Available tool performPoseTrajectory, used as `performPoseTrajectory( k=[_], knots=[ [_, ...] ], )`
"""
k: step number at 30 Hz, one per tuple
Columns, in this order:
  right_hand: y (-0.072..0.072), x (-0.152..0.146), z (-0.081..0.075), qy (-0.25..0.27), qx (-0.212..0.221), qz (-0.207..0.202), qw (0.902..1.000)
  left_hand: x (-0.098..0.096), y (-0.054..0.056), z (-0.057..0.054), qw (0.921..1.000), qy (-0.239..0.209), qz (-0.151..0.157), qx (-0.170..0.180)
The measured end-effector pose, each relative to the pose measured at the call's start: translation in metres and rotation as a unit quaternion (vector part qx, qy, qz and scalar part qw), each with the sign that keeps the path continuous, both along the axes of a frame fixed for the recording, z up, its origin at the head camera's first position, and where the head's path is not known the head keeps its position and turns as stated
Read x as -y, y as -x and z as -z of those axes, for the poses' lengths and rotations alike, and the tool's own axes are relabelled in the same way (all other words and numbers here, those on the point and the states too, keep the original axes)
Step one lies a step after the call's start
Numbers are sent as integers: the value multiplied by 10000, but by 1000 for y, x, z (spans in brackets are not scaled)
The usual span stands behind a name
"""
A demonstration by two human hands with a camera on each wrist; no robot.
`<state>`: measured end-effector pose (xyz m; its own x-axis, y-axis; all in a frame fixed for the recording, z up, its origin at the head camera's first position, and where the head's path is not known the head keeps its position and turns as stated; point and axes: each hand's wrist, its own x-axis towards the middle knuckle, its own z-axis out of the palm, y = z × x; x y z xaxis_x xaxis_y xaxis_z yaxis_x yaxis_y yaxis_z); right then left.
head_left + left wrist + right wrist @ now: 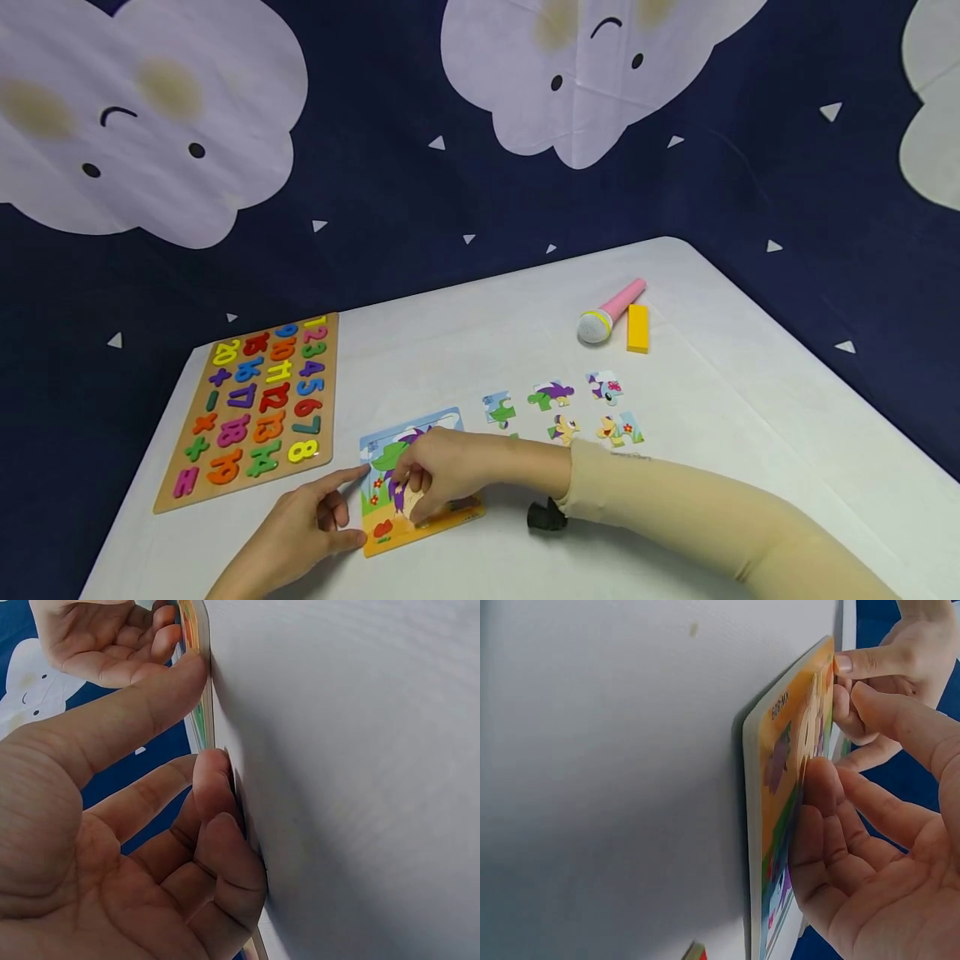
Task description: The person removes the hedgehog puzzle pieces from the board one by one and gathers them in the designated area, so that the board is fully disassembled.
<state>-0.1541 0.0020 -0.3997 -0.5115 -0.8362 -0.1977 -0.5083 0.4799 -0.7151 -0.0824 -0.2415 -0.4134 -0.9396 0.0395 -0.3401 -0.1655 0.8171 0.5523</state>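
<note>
A jigsaw puzzle board [375,546] with a colourful cartoon picture lies flat on the white table. My left hand [300,521] is at its left side, index fingertip and thumb tip touching the edge, the other fingers bent. Over the middle of the board, my right hand [450,467] reaches down with thumb and fingertips spread apart at the picture. A cream-coloured puzzle piece [808,724] shows between that thumb and the fingers, level with the board. The right hand covers much of the picture in the head view.
Several loose puzzle pieces [551,395] lie in two rows right of the board, partly behind the right forearm. A number board [325,454] stands at left. Farther back are a toy microphone [611,310] and a yellow block [637,329]. A black object [546,516] shows under the right wrist.
</note>
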Motion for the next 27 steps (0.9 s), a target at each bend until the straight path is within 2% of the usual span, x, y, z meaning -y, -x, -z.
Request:
performPoseTrajectory(
  k=[8,14,20,27],
  knots=[
    [-3,8,1,-161,-153,102,9997,1,1,0,10000,-36,63,-31],
    [-6,11,1,-186,-76,74,9998,1,1,1,9999,-59,99,-60],
    [-7,16,4,-267,-435,-116,9986,2,1,0,9998,-48,175,-97],
    [-7,18,5,-210,-700,-48,9973,1,2,-1,9998,-18,175,-84]
  ],
)
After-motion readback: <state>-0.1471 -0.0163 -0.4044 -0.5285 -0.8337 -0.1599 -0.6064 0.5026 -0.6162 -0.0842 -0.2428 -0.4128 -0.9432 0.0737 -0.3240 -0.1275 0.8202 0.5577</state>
